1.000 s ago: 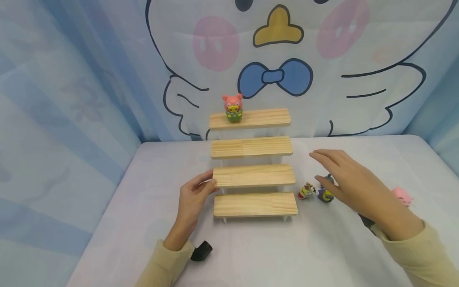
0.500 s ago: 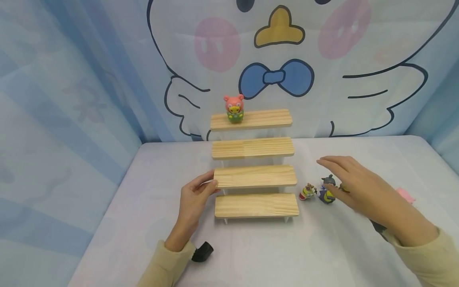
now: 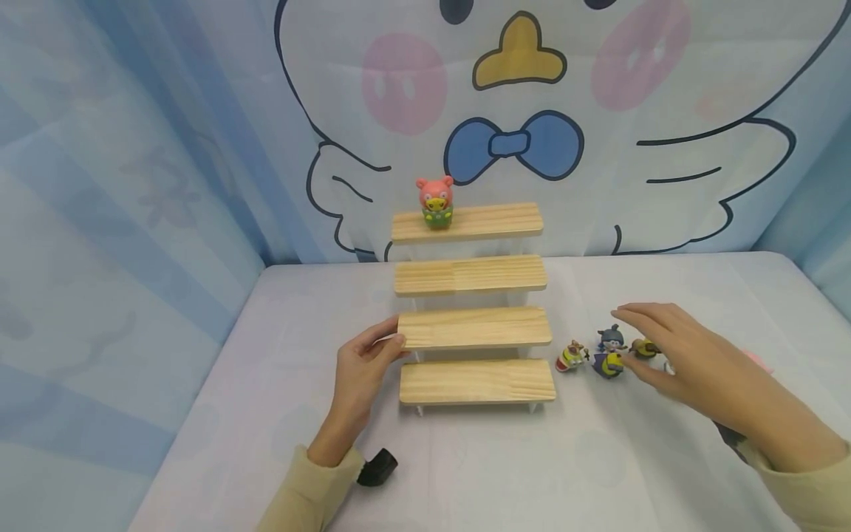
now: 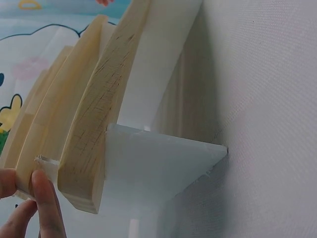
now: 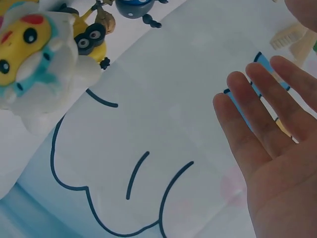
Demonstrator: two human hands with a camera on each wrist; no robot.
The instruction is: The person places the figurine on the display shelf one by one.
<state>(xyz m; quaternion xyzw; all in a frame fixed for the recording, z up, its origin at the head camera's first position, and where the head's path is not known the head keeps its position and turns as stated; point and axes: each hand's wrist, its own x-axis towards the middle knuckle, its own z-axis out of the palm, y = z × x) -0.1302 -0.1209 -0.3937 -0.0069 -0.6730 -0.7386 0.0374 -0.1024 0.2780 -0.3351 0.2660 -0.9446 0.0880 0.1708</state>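
Observation:
My left hand (image 3: 359,373) pinches the left end of the second-lowest board of a stepped wooden display stand (image 3: 476,382). In the left wrist view, fingers (image 4: 47,203) and thumb meet at that board's end. My right hand (image 3: 711,366) hovers with fingers extended above the right of the table, holding nothing, near several small toy figurines. Among them are a grey-topped figurine (image 3: 610,337), a yellow-and-purple one (image 3: 608,364) and a red-and-yellow one (image 3: 570,356). The right wrist view shows a white-hooded figurine (image 5: 34,59) beside a goggled yellow one (image 5: 91,42).
On the stand's top board sits a pink-headed figurine (image 3: 436,202). A pink object (image 3: 758,360) is mostly hidden behind my right hand. A black curved item (image 3: 377,468) shows at my left sleeve. Behind the table hangs a printed cloth (image 3: 512,192).
My right hand has moved right and slightly toward me, uncovering more of the figurines. The left hand keeps its pinch on the board; the view has shifted slightly.

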